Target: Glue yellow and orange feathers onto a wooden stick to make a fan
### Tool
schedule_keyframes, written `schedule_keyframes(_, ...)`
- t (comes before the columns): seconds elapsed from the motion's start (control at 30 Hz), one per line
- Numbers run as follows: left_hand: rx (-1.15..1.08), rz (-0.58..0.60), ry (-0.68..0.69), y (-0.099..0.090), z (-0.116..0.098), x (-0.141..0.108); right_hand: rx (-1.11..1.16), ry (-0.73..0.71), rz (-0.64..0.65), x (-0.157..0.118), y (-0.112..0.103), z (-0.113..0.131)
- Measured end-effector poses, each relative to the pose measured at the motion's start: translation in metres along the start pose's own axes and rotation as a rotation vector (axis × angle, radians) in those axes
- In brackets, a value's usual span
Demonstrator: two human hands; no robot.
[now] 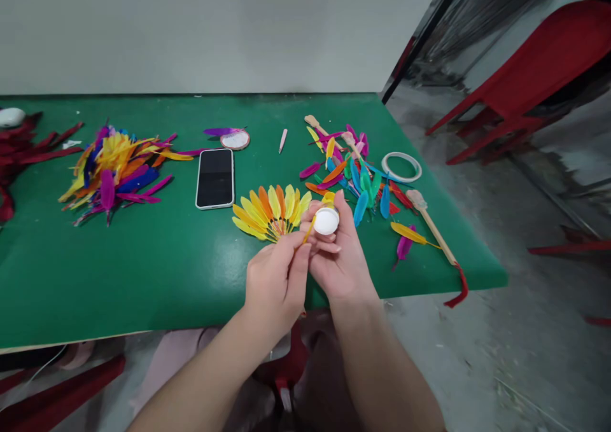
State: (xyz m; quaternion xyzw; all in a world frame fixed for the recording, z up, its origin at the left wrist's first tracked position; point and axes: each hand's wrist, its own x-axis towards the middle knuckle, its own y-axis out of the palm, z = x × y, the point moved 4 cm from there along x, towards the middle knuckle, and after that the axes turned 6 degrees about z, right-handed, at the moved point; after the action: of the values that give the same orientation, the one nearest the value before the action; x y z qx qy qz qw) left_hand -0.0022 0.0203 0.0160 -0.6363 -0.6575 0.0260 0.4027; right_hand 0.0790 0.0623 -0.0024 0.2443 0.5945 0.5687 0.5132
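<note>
Pinched between the thumb and fingers of my left hand is a thin yellow piece, seen edge-on; whether it is a feather or a stick I cannot tell. Its upper end is close to the rim of a small round white container. My right hand is curled around that container, palm up, with something yellow showing behind it. Just beyond my hands, a fan of yellow and orange feathers lies spread on the green table, its lower part partly covered by my fingers.
Left of the fan lie a phone and a heap of colored feathers. Farther back are a round disc and a pink pen-like tool. To the right are loose feathers, a tape roll and a wooden stick with red ribbon.
</note>
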Motion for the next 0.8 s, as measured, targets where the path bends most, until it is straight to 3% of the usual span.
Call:
schedule_keyframes(0.23,0.098,-0.068,0.066,0.0,-0.005,-0.003,-0.018,0.004,-0.016,0.0,0.0,0.0)
schedule_keyframes(0.63,-0.038,-0.037,-0.061,0.0,0.002,-0.003,0.002,-0.011,-0.027,0.001,0.001,-0.002)
schedule_keyframes(0.8,-0.138,-0.071,-0.184,0.0,0.007,-0.004,-0.02,-0.07,0.004,0.002,0.003,-0.001)
